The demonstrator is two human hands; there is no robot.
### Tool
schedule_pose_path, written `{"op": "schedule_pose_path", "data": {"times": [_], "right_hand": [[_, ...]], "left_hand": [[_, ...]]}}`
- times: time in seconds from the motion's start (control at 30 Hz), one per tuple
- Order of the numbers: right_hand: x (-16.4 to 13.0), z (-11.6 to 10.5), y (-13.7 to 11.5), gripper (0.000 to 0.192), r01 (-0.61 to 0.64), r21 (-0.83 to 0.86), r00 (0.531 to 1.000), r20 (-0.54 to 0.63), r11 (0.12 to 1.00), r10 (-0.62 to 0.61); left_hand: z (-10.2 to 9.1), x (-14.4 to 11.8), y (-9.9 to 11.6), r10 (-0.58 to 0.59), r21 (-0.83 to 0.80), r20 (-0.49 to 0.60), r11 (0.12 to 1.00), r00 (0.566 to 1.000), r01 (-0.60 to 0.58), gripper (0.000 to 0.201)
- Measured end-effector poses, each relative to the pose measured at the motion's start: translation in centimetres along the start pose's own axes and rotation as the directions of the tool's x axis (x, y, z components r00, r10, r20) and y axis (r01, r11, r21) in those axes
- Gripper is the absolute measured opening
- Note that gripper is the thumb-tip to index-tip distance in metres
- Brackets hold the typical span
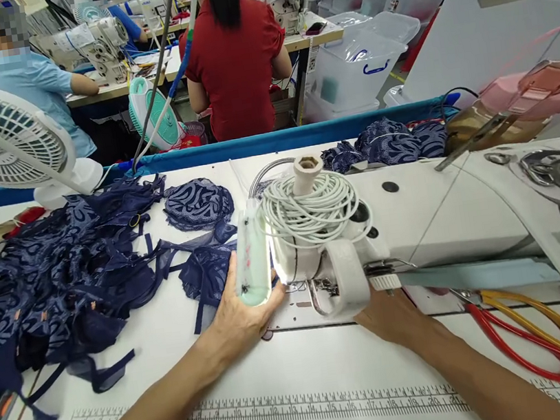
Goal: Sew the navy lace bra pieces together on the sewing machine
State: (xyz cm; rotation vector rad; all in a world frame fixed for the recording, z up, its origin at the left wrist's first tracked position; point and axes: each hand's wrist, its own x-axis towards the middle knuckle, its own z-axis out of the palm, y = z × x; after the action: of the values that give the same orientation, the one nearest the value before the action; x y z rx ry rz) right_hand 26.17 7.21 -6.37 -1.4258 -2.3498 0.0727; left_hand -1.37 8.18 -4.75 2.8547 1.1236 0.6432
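My left hand rests at the left of the sewing machine's head, with thumb and forefinger spread apart around the lower end of a lit lamp. The lamp hides part of its fingers. Touching that hand's left side is a navy lace bra cup with a dangling strap; a bit of navy cloth also shows by the thumb tip. My right hand reaches under the machine arm from the right. The machine hides its fingers and anything in them.
Navy lace pieces are heaped at left, beside a stacked cup pile. Coiled pale cord sits on the machine. Scissors lie at right, above a printed ruler. A white fan stands back left; co-workers sit beyond.
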Motion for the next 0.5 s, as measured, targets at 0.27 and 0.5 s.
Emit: {"op": "schedule_pose_path", "data": {"times": [0.27,0.5], "right_hand": [[0.9,-1.3,-1.9,0.017,0.172,0.068,0.962,-0.226,0.983,-0.153],[2.0,-1.6,-2.2,0.023,0.243,0.072,0.935,-0.285,0.967,-0.213]], "left_hand": [[-0.2,0.0,-0.2,-0.027,0.046,-0.006,0.999,1.0,0.027,0.026],[-0.5,0.4,-0.3,-0.052,0.013,-0.009,0.999,0.999,0.052,0.026]]}}
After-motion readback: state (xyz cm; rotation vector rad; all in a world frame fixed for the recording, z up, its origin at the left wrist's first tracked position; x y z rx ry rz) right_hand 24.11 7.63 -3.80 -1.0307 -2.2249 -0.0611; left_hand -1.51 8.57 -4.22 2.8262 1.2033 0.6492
